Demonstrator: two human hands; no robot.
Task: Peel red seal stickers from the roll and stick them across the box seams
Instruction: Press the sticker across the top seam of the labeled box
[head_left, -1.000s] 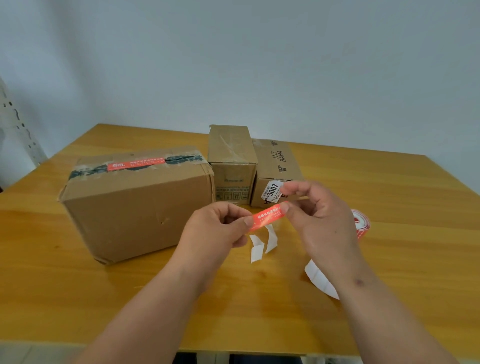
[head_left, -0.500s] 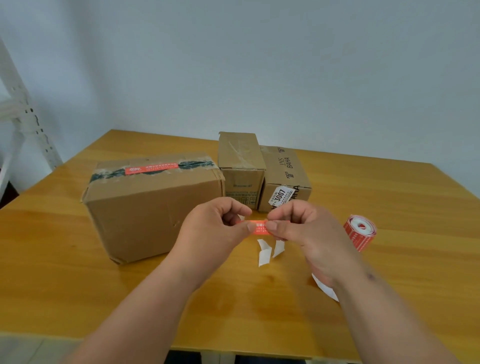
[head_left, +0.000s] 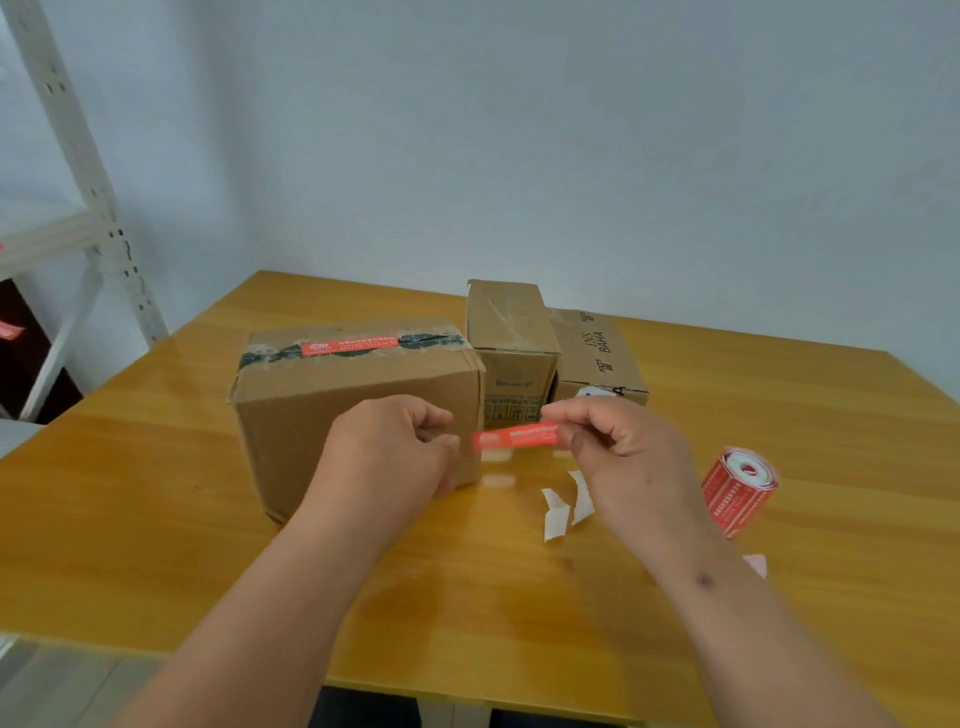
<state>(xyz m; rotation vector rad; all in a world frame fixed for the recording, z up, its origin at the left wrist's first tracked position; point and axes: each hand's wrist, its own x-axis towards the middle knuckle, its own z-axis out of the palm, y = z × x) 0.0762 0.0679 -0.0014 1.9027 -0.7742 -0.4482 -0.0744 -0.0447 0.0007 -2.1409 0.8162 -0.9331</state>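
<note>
My right hand (head_left: 623, 457) pinches the right end of a red seal sticker (head_left: 514, 436), held level above the table in front of the boxes. Just left of the sticker's free end is my left hand (head_left: 400, 447), fingers curled; I see nothing in it. The large cardboard box (head_left: 322, 415) behind my left hand carries a red sticker (head_left: 349, 345) along its taped top seam. Two smaller boxes (head_left: 511, 332) (head_left: 597, 353) stand side by side behind the held sticker. The red sticker roll (head_left: 740, 488) lies to the right of my right hand.
White backing scraps (head_left: 563, 506) lie on the wooden table (head_left: 156, 493) under my right hand, and a pale scrap (head_left: 756, 564) lies near the roll. A white metal shelf rack (head_left: 78, 156) stands off the table's left side. A pale wall is behind.
Both hands pinched the sticker before; now only my right hand holds it and my left has drawn off its end. The hands moved apart, and the view swung left.
</note>
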